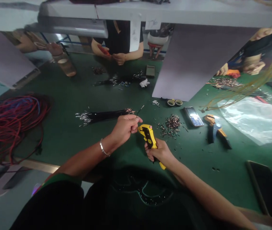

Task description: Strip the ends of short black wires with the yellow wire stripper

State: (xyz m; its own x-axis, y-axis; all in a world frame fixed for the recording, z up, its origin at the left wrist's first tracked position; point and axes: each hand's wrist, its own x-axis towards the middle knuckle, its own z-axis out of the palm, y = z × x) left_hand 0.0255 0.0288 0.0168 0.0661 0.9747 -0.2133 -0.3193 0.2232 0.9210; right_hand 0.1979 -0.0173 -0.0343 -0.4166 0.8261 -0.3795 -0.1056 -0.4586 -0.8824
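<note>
My left hand (125, 127) pinches a short black wire (139, 111), whose metal tip points up and to the right. My right hand (159, 150) is wrapped round the handles of a yellow and black wire stripper or crimper (149, 135). The tool's head is close beside my left fingertips; whether the wire's other end touches its jaws is hidden. Behind my left hand lies a bundle of black wires (102, 115) with metal ends on the left and bare copper on the right. A heap of small metal terminals (172, 123) lies beyond the tool.
Red and blue cables (13, 127) are coiled at the left. To the right are a keypad phone (193, 116), an orange and grey hand tool (216, 129), a plastic bag (255, 118) and a dark smartphone (266, 188). Co-workers' hands (119, 58) work across the table, under a shelf.
</note>
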